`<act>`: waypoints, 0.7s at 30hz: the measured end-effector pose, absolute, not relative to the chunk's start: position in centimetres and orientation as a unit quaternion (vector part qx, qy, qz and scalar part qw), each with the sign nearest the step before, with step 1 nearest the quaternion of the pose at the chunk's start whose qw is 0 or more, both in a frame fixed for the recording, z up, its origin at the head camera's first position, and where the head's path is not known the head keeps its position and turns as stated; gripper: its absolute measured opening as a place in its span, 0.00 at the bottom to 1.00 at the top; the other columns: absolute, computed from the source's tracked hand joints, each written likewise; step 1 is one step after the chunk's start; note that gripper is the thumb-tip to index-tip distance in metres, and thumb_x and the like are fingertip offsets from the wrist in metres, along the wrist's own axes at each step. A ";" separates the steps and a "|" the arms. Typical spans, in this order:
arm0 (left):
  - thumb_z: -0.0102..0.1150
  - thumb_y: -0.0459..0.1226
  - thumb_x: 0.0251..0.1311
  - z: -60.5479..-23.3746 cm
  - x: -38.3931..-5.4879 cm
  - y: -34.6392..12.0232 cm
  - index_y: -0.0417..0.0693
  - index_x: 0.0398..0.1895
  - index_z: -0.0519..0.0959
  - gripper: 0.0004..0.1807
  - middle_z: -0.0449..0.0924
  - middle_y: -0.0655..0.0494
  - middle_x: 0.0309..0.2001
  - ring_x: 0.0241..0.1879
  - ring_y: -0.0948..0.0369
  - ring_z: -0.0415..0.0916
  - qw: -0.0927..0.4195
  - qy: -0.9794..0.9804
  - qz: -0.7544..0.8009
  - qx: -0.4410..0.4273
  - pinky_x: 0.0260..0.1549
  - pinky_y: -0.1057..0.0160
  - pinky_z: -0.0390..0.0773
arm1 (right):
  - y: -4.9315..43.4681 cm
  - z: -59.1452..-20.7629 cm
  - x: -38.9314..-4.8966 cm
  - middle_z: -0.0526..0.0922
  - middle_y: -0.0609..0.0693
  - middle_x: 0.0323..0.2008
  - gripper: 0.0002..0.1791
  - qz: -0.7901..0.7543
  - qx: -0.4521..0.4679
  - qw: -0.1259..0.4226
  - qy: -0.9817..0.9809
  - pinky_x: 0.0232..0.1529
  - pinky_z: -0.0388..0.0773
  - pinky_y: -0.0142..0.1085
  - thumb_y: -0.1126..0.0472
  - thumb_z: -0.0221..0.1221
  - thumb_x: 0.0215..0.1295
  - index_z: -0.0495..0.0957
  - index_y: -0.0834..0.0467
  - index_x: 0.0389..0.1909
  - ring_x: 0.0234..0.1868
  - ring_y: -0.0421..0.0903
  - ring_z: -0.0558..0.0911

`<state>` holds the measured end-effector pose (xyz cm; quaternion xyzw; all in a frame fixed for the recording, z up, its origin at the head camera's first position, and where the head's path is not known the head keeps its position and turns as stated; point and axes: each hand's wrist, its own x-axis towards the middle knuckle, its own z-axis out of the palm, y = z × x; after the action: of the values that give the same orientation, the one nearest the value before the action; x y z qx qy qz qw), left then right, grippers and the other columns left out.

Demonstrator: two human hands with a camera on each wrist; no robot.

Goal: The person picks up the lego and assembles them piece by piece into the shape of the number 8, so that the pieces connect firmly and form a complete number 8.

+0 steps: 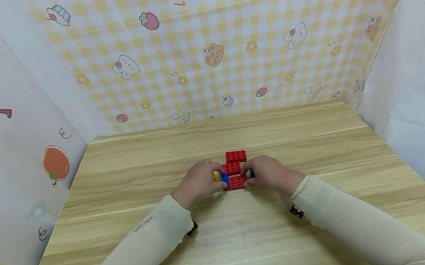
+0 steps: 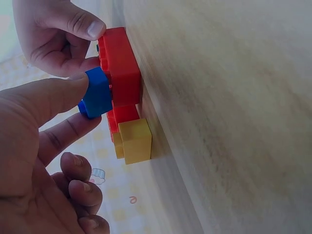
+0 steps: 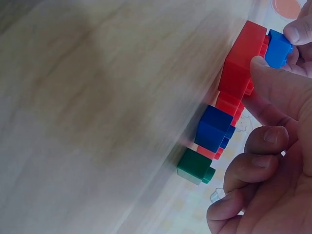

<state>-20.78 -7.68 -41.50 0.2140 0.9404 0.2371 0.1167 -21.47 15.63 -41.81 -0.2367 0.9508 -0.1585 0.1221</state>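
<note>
Between thumb and index finger, my left hand (image 1: 199, 180) pinches a small blue brick (image 2: 99, 92). The blue brick is right at the studs on the left end of the nearest red brick (image 1: 237, 182). At the right end of that red brick, my right hand (image 1: 270, 173) grips it with thumb and index finger, its other fingers curled loosely in the right wrist view. Two more red bricks lie behind it, a middle red brick (image 1: 231, 168) and a far red brick (image 1: 236, 156). The red bricks have two rows of studs.
A small yellow brick (image 2: 136, 141) stands left of the red bricks, beside the left fingers. To the right are a dark blue brick (image 3: 212, 127) and a green brick (image 3: 193, 164), mostly hidden by the right hand from above. The wooden table (image 1: 150, 150) meets a checked cloth (image 1: 197, 84) behind.
</note>
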 end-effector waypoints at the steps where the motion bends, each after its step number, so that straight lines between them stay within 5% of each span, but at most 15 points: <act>1: 0.75 0.44 0.63 -41.5 -20.8 -7.7 0.51 0.45 0.87 0.12 0.79 0.55 0.44 0.43 0.57 0.74 0.117 0.940 0.239 0.213 0.50 0.55 0.77 | 15.6 -41.8 -21.5 0.86 0.47 0.38 0.14 -0.160 -0.238 0.122 0.950 0.43 0.79 0.40 0.55 0.75 0.64 0.88 0.54 0.48 0.34 0.43 0.76; 21: 0.75 0.45 0.63 -42.1 -21.2 -7.3 0.55 0.41 0.86 0.09 0.79 0.58 0.44 0.43 0.58 0.75 0.142 0.937 0.265 0.181 0.50 0.55 0.77 | 15.9 -42.2 -21.9 0.85 0.46 0.37 0.14 -0.168 -0.239 0.130 0.947 0.43 0.78 0.39 0.55 0.74 0.65 0.88 0.55 0.49 0.33 0.42 0.76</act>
<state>-21.15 -7.28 -42.07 0.1806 0.9366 0.2647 0.1416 -21.87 15.90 -42.21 -0.2388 0.9475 -0.1684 0.1301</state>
